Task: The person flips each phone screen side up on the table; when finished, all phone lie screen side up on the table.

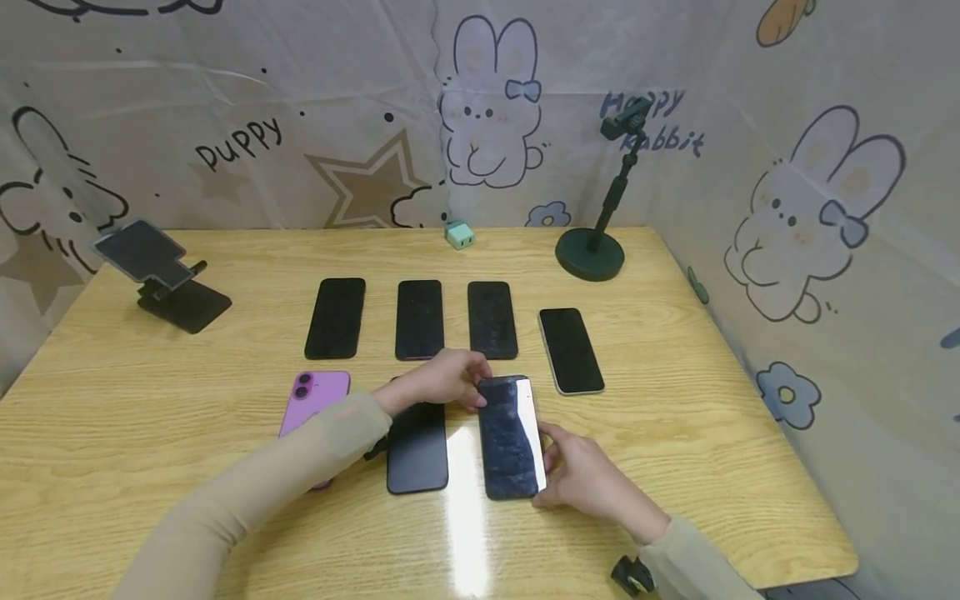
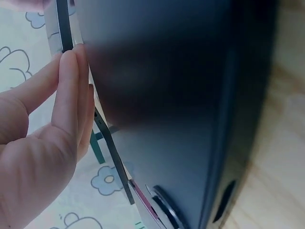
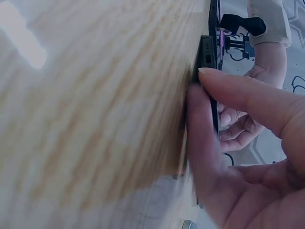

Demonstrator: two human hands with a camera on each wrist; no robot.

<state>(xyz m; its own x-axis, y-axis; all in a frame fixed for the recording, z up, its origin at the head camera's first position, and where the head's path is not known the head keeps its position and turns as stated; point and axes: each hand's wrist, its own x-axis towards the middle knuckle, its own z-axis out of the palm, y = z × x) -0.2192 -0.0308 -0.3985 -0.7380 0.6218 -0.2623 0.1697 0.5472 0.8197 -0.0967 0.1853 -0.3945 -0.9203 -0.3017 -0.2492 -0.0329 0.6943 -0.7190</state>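
Note:
A smartphone (image 1: 510,437) with a dark screen and a bright reflection along its right side is between my two hands, near the front middle of the table. My left hand (image 1: 447,379) pinches its upper left corner; the left wrist view shows thumb and fingers at the phone's thin edge. With thumb and fingers, my right hand (image 1: 588,471) grips the lower right edge, and in the right wrist view the thumb lies by the port end. Beneath my left wrist lies another dark smartphone (image 1: 417,454). A purple smartphone (image 1: 318,396), camera side up, is partly hidden by my left forearm.
Behind lie several dark-screened phones, the leftmost phone (image 1: 335,318) and a silver-edged phone (image 1: 572,350) at the row's ends. A folding stand (image 1: 187,304) is at left, a round-based stand (image 1: 590,254) at back right. A green charger plug (image 1: 459,236) sits at the back edge.

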